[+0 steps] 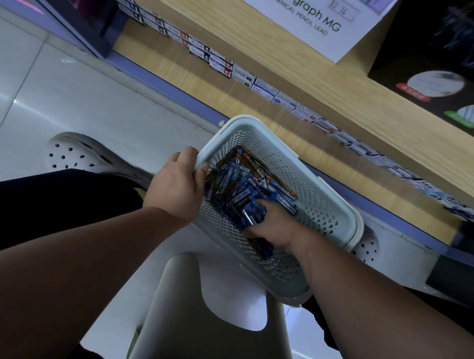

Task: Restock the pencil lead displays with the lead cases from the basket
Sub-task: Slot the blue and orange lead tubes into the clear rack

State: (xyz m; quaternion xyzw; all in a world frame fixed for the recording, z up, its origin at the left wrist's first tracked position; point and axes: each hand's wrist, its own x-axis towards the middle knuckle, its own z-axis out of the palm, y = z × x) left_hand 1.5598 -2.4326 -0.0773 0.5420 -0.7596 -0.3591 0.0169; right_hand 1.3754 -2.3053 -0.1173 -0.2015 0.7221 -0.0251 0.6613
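We note wooden shelf (237, 42), row of small lead boxes (221, 64) lining its edge; pale floor (97, 103) bears grey stool (208, 329).

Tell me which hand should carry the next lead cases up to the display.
Likely the right hand. It is inside the basket, fingers curled round a bunch of blue lead cases. The left hand grips the basket's rim, steadying it.

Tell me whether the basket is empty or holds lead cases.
Not empty: blue and orange lead cases cover the floor of the basket, and the right hand grips a few.
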